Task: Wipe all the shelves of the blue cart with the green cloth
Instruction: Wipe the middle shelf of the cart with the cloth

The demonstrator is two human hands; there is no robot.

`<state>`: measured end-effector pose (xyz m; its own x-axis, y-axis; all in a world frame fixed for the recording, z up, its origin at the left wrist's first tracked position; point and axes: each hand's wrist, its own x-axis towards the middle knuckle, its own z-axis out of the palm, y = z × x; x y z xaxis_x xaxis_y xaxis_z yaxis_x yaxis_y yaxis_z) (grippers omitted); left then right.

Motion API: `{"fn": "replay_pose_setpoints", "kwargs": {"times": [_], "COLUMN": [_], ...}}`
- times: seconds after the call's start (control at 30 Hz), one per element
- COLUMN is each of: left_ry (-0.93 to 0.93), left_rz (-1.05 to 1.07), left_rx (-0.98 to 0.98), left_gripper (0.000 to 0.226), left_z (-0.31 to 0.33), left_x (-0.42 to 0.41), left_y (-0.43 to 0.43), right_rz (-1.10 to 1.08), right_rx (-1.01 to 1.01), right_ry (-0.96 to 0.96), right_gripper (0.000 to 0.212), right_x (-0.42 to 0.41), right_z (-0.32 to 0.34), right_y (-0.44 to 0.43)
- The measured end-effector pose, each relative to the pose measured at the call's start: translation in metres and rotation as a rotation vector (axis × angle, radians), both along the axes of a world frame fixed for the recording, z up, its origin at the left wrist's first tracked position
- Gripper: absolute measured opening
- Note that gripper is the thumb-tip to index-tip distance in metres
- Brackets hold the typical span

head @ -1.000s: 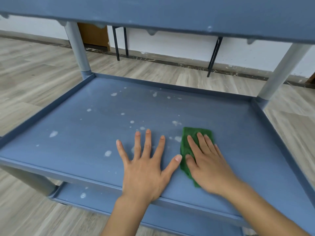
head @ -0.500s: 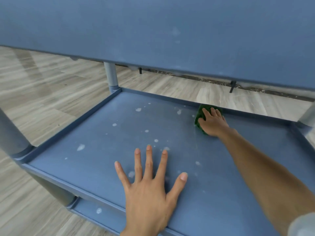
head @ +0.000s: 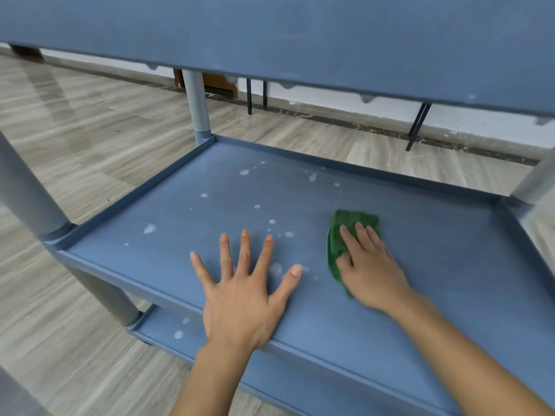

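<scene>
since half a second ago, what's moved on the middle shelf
The right hand has dragged the green cloth back from the shelf's far edge toward the near side, beside the left hand. It stays flat on the cloth. The left hand is still spread on the middle shelf, and the white spots on the left remain unwiped.

cart (head: 420, 187): blue, white spots | cloth (head: 354, 223): green | floor (head: 90, 145): grey woodgrain

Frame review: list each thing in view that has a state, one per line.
Green cloth: bunched, pressed flat under right hand.
Right hand: palm down on cloth.
Left hand: flat, fingers spread, on bare shelf.
Middle shelf: white spots on its left half.
Bottom shelf: white spots.
</scene>
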<state>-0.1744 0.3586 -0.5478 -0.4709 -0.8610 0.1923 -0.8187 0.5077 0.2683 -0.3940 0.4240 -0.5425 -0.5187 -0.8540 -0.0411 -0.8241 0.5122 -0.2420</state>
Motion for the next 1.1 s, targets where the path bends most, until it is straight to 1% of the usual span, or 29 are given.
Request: {"fn": "replay_pose_setpoints", "kwargs": {"times": [0.17,0.2,0.3,0.37,0.43,0.5,0.63,0.87,0.97,1.1], "left_ry": [0.029,0.037,0.032,0.009,-0.016,-0.034,-0.087,-0.029,-0.038,-0.075], "left_rz": [-0.048,-0.06,-0.084,-0.09,-0.058,-0.032,-0.081,-0.101,-0.108,-0.111], "left_rx": [-0.015,-0.014,-0.021,-0.072,-0.094,-0.073,-0.075,-0.069,-0.069,-0.036], "left_gripper": [0.085,0.084,0.082,0.08,0.08,0.082,0.08,0.074,0.073,0.075], "left_z": [-0.001,-0.001,-0.001,0.001,0.0,-0.002,-0.004,-0.008,-0.007,-0.005], "left_x": [0.004,0.004,0.008,0.015,0.027,0.034,0.032,0.034,0.034,0.032], "left_y": [0.001,-0.001,-0.005,-0.01,-0.02,-0.028,-0.03,-0.031,-0.03,-0.029], "right_rz": [0.072,0.063,0.046,0.045,0.052,0.054,0.021,-0.057,-0.086,-0.144], "right_rx": [0.03,0.03,0.057,0.077,0.092,0.1,0.06,0.037,0.03,0.031], "right_ry": [0.051,0.059,0.067,0.074,0.045,0.006,0.022,0.004,0.0,-0.026], "right_gripper": [0.068,0.07,0.063,0.065,0.065,0.065,0.064,0.065,0.065,0.066], "right_x": [0.074,0.084,0.092,0.085,0.073,0.058,0.022,-0.061,-0.085,-0.104], "right_z": [0.0,0.001,0.001,0.003,0.004,0.004,0.0,0.001,0.007,0.01], "right_y": [0.091,0.101,0.111,0.105,0.091,0.071,0.018,-0.105,-0.142,-0.167]}}
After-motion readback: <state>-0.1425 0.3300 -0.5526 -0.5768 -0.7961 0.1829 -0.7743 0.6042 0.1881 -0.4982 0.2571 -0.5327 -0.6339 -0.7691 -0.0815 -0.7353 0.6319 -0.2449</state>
